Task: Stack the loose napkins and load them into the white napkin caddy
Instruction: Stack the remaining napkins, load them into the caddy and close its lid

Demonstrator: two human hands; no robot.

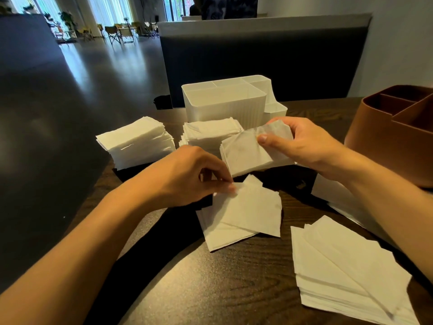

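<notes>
White paper napkin bundle gripped in right hand; left hand fingers pinch loose white napkin; thin sheets may slip, fanning stack.

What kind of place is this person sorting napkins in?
Probably a café or restaurant, seen from a dining table. Stacks of paper napkins sit on the wooden table beside a white caddy and a brown caddy, and folding chairs stand around tables on the open floor behind.
</notes>
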